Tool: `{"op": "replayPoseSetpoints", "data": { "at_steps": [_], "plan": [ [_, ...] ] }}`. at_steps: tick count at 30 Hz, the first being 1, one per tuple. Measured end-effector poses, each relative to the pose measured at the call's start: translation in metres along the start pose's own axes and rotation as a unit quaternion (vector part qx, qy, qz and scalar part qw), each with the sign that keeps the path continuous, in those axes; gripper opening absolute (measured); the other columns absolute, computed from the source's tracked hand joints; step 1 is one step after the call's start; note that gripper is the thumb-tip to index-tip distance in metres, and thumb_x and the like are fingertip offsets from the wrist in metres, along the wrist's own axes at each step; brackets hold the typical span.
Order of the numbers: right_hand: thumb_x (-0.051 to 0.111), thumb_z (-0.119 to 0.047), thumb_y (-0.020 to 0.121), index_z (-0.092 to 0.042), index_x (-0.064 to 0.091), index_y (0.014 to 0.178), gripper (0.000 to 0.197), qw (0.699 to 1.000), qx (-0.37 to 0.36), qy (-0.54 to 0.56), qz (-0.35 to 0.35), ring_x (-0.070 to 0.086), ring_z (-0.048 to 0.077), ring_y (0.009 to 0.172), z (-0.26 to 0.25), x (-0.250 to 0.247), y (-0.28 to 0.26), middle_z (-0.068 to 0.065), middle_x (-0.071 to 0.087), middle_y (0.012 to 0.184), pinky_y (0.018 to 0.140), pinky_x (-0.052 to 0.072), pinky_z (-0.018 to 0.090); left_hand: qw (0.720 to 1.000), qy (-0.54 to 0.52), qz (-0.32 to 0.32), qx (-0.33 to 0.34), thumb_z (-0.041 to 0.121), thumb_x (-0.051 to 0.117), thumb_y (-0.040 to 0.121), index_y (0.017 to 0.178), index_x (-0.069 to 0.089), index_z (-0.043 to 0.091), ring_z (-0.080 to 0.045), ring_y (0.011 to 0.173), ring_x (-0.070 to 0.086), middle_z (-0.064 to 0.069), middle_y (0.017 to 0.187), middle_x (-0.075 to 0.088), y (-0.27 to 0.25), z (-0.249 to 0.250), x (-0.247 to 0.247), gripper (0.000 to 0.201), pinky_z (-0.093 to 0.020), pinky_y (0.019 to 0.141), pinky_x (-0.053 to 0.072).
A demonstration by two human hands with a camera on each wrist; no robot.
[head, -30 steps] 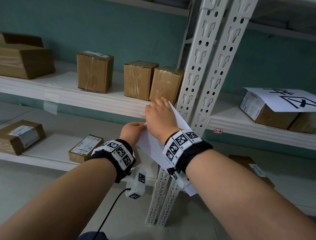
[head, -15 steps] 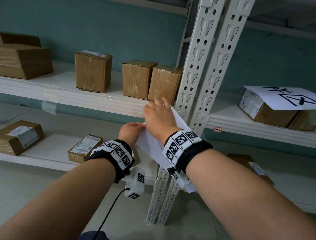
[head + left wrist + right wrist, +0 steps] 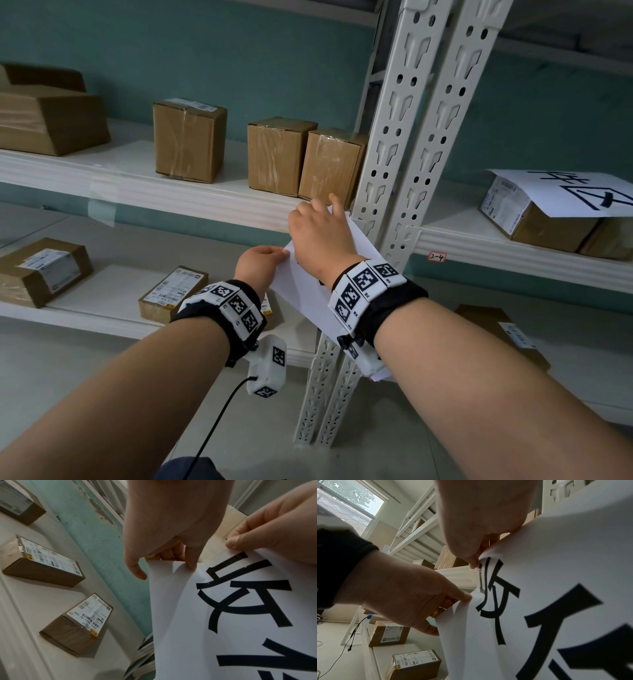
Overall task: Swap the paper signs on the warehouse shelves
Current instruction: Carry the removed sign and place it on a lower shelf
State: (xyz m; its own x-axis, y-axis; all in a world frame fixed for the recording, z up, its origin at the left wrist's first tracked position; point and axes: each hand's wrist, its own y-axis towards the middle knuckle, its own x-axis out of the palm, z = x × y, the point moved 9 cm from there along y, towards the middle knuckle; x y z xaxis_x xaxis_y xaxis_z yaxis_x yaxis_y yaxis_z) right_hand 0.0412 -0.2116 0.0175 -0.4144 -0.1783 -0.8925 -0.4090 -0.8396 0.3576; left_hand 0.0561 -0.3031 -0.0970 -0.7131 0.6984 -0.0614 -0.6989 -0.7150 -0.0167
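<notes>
Left hand pinches the paper sign's left edge, probably to keep it taut. Right hand pinches the top edge where clear tape meets the shelf lip, so I'd guess it's working the tape. The sign hangs beside the upright post.

White metal shelves on perforated uprights carry taped cardboard boxes on the upper level and flat labelled parcels below, with a paper sign on the right-hand boxes.
</notes>
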Motion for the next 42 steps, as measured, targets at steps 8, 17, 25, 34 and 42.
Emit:
{"op": "replayPoseSetpoints", "data": {
  "at_steps": [8,17,25,34,42],
  "plan": [
    [0.038,-0.012,0.090,-0.012,0.053,0.116,0.030,1.000,0.005,0.010,0.010,0.038,0.026,0.125,-0.002,-0.002,-0.003,0.005,0.052,0.124,0.116,0.010,0.051,1.000,0.003,0.002,0.002,0.012,0.059,0.090,0.074,0.067,0.013,-0.024,0.085,0.057,-0.011,0.084,0.065,-0.005,-0.001,-0.001,0.018,-0.040,0.088,0.047],
    [0.044,-0.018,0.092,-0.020,0.057,0.106,0.019,0.996,0.032,0.049,0.069,0.043,0.025,0.118,0.006,-0.021,-0.008,0.000,0.057,0.115,0.114,0.016,0.051,1.000,0.000,-0.004,0.027,0.020,0.062,0.087,0.079,0.069,0.013,-0.027,0.088,0.060,-0.016,0.092,0.070,-0.016,0.011,-0.003,0.013,-0.046,0.089,0.049],
    [0.045,-0.013,0.092,-0.024,0.060,0.096,0.020,0.988,0.088,0.059,0.109,0.049,0.025,0.108,0.043,-0.035,-0.033,-0.003,0.063,0.102,0.112,0.018,0.050,0.998,0.029,-0.012,0.058,0.019,0.059,0.090,0.075,0.063,0.016,-0.020,0.075,0.053,-0.001,0.074,0.059,-0.035,0.032,0.008,0.015,-0.034,0.072,0.042],
    [0.047,-0.014,0.089,-0.023,0.055,0.116,0.030,0.975,0.157,0.056,0.150,0.045,0.024,0.116,0.092,-0.068,-0.090,-0.002,0.057,0.120,0.110,0.024,0.049,0.990,0.081,-0.022,0.115,0.019,0.060,0.092,0.090,0.065,0.012,-0.014,0.075,0.051,0.005,0.075,0.058,-0.077,0.069,0.039,0.008,-0.026,0.070,0.038],
    [0.046,-0.045,0.091,-0.015,0.041,0.134,0.053,0.955,0.272,0.090,0.073,0.041,0.026,0.127,0.151,-0.063,-0.171,0.006,0.047,0.136,0.105,0.032,0.045,0.983,0.123,-0.042,0.133,0.022,0.058,0.093,0.097,0.067,0.010,-0.019,0.086,0.055,0.000,0.087,0.063,-0.121,0.083,0.072,0.015,-0.027,0.076,0.041]
  ]
}}
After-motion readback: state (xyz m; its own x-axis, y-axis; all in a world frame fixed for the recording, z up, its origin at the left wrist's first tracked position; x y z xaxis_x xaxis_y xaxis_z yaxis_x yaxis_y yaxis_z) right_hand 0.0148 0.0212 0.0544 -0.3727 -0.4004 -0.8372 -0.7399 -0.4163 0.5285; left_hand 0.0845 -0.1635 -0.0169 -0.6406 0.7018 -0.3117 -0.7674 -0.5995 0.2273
